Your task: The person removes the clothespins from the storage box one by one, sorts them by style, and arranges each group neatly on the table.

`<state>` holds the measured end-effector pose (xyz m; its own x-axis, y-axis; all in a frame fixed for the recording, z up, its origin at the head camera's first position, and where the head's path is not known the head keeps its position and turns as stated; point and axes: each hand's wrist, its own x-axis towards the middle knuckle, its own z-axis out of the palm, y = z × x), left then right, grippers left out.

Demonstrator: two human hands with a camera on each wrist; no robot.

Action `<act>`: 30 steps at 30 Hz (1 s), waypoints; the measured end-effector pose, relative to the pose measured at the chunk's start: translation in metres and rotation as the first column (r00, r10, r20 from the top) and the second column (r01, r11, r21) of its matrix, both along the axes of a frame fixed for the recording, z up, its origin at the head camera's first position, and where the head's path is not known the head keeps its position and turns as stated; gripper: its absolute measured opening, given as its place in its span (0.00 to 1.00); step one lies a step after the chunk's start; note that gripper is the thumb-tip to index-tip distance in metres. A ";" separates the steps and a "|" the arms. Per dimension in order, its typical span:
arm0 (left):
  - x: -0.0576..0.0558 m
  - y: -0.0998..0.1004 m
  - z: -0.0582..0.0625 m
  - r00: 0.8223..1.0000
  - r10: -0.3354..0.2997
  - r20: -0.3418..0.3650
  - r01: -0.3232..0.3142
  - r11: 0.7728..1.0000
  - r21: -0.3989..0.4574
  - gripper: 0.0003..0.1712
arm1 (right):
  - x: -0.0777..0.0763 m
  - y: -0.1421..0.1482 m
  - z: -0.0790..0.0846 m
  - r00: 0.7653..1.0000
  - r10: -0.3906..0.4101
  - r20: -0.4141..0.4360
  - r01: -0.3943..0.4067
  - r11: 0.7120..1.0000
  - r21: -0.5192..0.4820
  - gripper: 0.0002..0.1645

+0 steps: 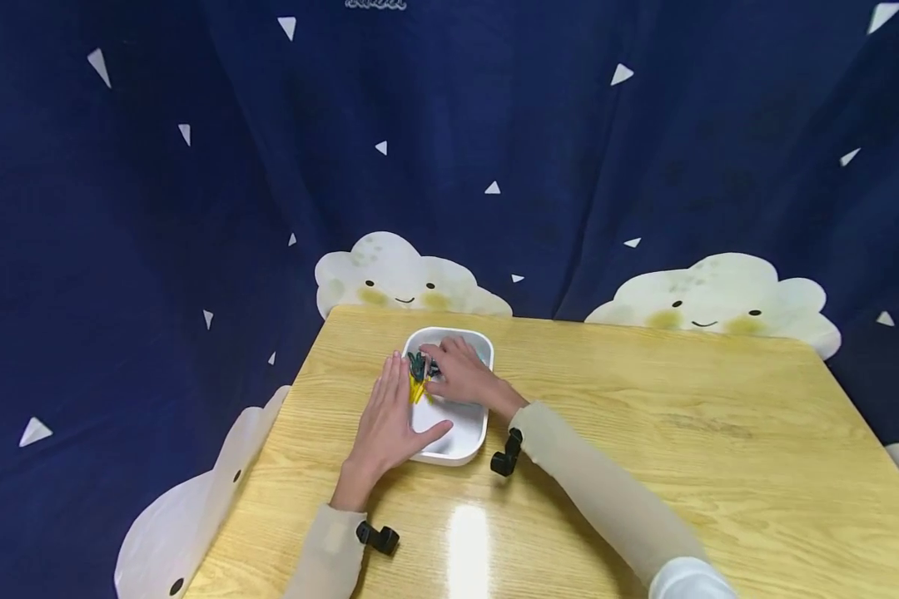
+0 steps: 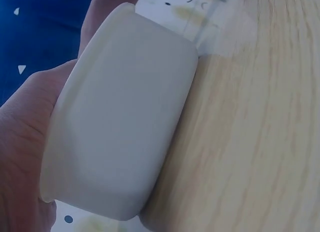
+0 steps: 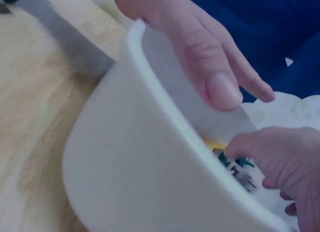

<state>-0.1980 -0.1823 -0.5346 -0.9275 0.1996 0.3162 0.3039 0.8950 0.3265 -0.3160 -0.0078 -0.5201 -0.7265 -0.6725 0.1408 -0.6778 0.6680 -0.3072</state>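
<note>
A white bin (image 1: 450, 457) with rounded corners stands on the table. Small dark green pieces (image 1: 416, 364) and slim yellow pieces (image 1: 417, 389) lie inside, toward its left wall. My left hand (image 1: 389, 420) rests along the left rim, fingers straight, its thumb stretched over the bin's near part. Reaching in over the right side, my right hand (image 1: 460, 373) has its bent index finger and thumb right at the pieces. In the right wrist view, the right fingers (image 3: 280, 154) overlap green and grey bits (image 3: 240, 174); I cannot tell whether they pinch one.
The bin sits toward the left part of a wooden table (image 1: 682, 433). A dark blue curtain (image 1: 449, 108) with white triangles and clouds hangs behind the table and along its left side. Each sleeve carries a black camera mount (image 1: 378, 537) at the wrist.
</note>
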 end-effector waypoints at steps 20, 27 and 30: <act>0.012 -0.005 -0.006 0.999 0.046 0.024 -0.046 0.999 0.015 0.73 | 0.003 -0.017 -0.012 1.000 0.021 -0.020 -0.020 0.997 0.073 0.17; 0.008 -0.001 -0.004 0.998 0.040 0.041 -0.041 0.999 0.012 0.73 | 0.001 -0.009 -0.009 0.998 0.050 -0.029 -0.048 0.995 0.087 0.14; 0.005 0.000 -0.004 0.999 0.032 0.034 -0.032 0.999 0.006 0.72 | 0.000 -0.007 -0.007 0.998 0.055 -0.036 -0.052 0.995 0.080 0.18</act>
